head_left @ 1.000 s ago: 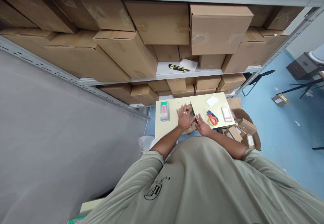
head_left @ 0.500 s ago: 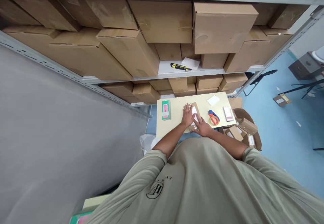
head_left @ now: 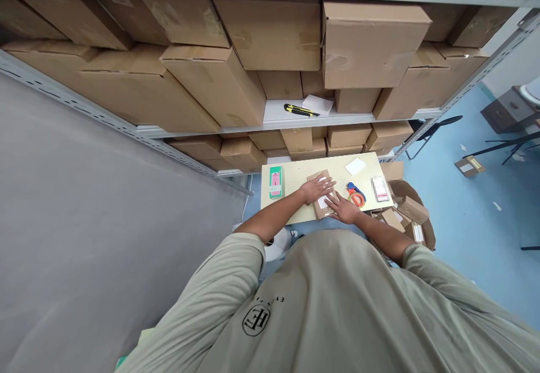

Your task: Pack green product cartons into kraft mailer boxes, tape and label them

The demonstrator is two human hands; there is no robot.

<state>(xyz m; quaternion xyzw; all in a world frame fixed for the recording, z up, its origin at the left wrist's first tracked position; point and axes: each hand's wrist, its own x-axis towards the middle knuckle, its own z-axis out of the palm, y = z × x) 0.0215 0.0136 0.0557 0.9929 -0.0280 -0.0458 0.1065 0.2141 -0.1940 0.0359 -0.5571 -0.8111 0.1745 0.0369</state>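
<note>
A small cardboard box (head_left: 319, 209) with a white label (head_left: 323, 200) on its top lies at the front of the cream table (head_left: 295, 214). My left hand (head_left: 316, 188) rests across the label from the left, its fingers stretched out flat. At the box's right edge, my right hand (head_left: 342, 208) touches the top with its fingers extended. Both hands partly cover the label and box. Just right of them lies a tape dispenser (head_left: 356, 194) in blue and orange.
A green and pink box (head_left: 275, 182) stands on the table's left side. Toward the right are a white paper (head_left: 355, 166) and a stack of labels (head_left: 380, 189). A carton of small parcels (head_left: 429, 232) sits beside the table. Shelves of boxes rise behind, with a yellow-black cutter (head_left: 301, 110).
My left hand has turned and slid across the label toward the right, its elbow swinging outward. My right hand has shifted slightly right along the box.
</note>
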